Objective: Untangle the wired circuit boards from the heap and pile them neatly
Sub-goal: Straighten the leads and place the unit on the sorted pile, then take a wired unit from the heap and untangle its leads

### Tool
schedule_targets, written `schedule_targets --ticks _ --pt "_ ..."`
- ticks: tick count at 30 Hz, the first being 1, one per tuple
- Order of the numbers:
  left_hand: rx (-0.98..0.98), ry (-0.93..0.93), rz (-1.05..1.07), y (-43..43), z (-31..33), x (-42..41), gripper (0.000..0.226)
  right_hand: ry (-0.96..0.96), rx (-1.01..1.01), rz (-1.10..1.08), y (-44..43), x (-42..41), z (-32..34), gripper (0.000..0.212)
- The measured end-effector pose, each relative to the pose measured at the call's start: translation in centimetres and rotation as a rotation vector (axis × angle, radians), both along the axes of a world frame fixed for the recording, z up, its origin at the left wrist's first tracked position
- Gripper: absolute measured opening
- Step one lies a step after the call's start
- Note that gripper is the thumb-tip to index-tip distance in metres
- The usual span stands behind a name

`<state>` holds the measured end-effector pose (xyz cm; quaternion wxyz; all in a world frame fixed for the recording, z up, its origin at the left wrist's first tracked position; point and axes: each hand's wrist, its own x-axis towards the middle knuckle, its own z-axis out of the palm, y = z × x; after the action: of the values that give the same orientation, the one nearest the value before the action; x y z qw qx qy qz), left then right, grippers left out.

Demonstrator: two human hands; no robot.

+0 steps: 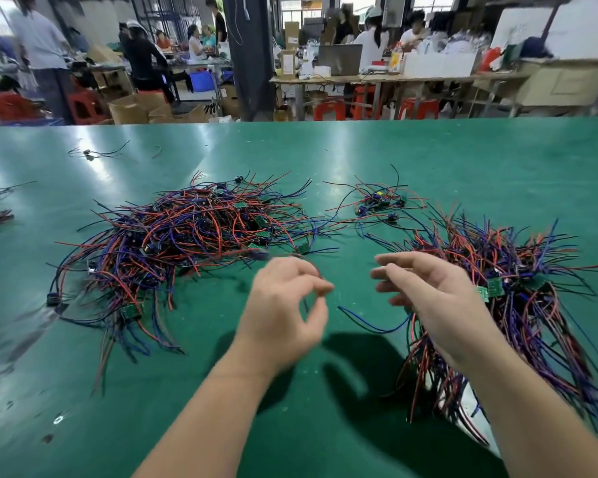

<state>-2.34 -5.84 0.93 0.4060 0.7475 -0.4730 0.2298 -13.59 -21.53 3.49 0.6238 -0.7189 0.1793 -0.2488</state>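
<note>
Roughly centre-left on the green worktop lies the tangled heap of wired circuit boards, its red, blue and black leads sprawling. Near its front edge the left hand hovers, thumb and forefinger curled together, seemingly pinching a thin wire, though blur hides the contact. Over the right-hand pile the right hand hangs with its fingers loosely apart. A small cluster sits beyond.

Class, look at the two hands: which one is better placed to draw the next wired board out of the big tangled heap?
Left. The left hand hovers beside the near edge of the tangled heap, fingers curled, seemingly pinching a wire; the right hand hangs over the other pile.
</note>
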Motion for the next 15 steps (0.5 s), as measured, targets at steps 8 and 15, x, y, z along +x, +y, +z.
schedule_targets --ticks 8,15 --pt "0.183 0.021 -0.472 -1.7 -0.4 -4.0 0.007 0.023 0.248 0.142 0.8 0.7 -1.3 0.015" --pt "-0.125 0.866 -0.148 -1.4 -0.5 -1.7 0.016 -0.157 0.232 0.231 0.7 0.3 -0.4 0.022"
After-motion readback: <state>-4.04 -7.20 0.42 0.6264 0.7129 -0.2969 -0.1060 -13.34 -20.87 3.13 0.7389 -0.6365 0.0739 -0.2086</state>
